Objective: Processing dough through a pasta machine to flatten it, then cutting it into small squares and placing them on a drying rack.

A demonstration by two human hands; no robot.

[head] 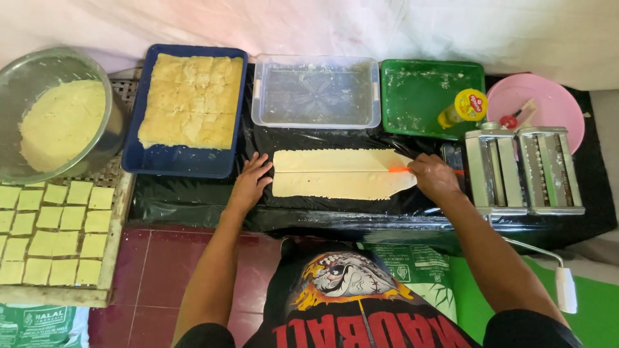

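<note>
Starting at the far left, a metal bowl (pixel 58 109) holding pale yellow dough is seen, and below it a wooden tray (pixel 109 258) on which cut dough squares (pixel 55 235) are laid out in rows. Next to the bowl, a blue tray (pixel 187 162) is filled with a scored slab of fried or baked yellow pieces. In front of that tray, the left hand (pixel 251 180) is laid flat with fingers spread and nothing grasped, its fingertips touching the left end of a long rolled dough sheet (pixel 338 174), which lies on black plastic sheeting (pixel 193 200) in the middle of the work surface. A lengthwise cut line is visible along the middle of the sheet. Behind the sheet, a clear plastic container (pixel 316 91) is set, and beside it a green tray (pixel 419 90) dusted with crumbs, on which a small yellow bottle (pixel 465 106) rests. At the right end of the sheet, the right hand (pixel 433 175) is clenched around an orange-handled cutter (pixel 401 169), whose tip is placed on the dough along the cut line. Just to the right of that hand, a metal pasta roller (pixel 523 169) is stationed, and behind it a pink bowl (pixel 548 103).
</note>
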